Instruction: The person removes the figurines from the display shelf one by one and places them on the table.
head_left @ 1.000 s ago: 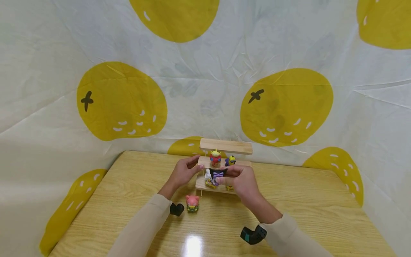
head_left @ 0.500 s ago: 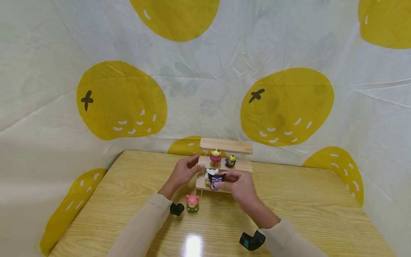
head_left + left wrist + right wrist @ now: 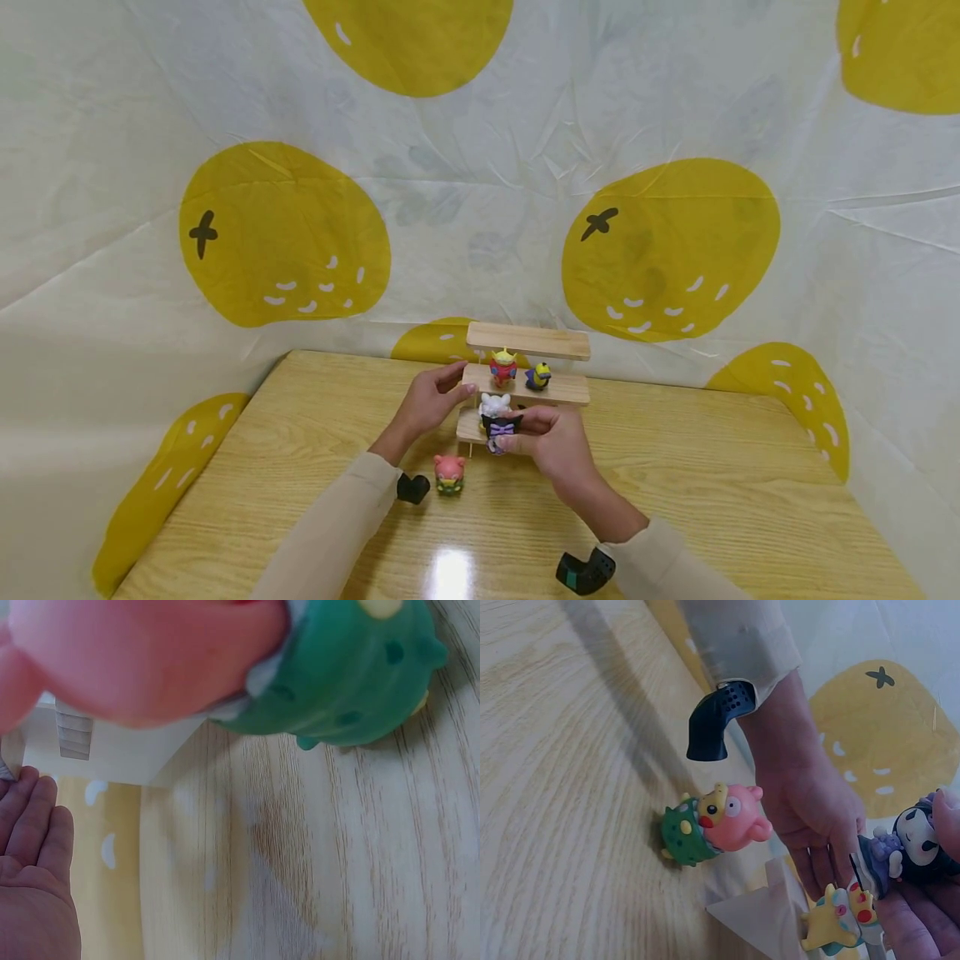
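Note:
My right hand (image 3: pixel 562 450) pinches a small figurine (image 3: pixel 501 427) with a black pointed hood and a purple bow, its white face showing in the right wrist view. It is in front of the lowest tier of a wooden display stand (image 3: pixel 566 389). Behind it on that tier stands a white-hatted figurine (image 3: pixel 495 405), partly covered. At the stand's left end is my left hand (image 3: pixel 429 404), its fingers (image 3: pixel 56 840) straight and fingertips right at the wood. A pink-headed figurine (image 3: pixel 449 475) in a green spotted outfit (image 3: pixel 360 667) stands on the table near my left wrist.
On the middle tier are a red figurine (image 3: pixel 503 368) with a yellow top and a purple-and-yellow one (image 3: pixel 538 377). The top tier (image 3: pixel 527 341) sits behind and above. A white cloth (image 3: pixel 480 242) printed with yellow fruit hangs behind the table (image 3: pixel 712 483).
My right hand has moved down and toward me with the black-hooded figurine, uncovering more of the white-hatted one and the middle tier. My left hand stays in place.

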Motion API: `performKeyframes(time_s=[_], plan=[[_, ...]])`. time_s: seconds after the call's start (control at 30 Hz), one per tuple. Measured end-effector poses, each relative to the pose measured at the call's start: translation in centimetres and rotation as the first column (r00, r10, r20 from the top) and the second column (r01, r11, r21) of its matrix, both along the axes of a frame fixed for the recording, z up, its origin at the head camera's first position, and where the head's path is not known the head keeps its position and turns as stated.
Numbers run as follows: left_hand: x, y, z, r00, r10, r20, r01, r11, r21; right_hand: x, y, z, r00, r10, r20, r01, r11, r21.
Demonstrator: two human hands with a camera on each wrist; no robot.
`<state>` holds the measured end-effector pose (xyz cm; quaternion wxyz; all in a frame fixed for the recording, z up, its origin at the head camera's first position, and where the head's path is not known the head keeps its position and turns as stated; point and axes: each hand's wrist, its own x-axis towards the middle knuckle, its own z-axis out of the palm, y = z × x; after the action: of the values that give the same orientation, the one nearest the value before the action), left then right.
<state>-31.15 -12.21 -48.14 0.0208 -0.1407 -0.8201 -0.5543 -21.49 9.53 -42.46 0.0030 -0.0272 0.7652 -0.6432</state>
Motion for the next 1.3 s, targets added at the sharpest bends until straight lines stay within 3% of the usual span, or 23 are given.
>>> performKeyframes(time_s=[1.3], plan=[[0.0,-0.1,0.0,1.000,0.002,0.007,-0.002,1.000,-0.001,0.6,-0.1,-2.2,0.999,0.044,0.031,-0.042,0.998,-0.051]])
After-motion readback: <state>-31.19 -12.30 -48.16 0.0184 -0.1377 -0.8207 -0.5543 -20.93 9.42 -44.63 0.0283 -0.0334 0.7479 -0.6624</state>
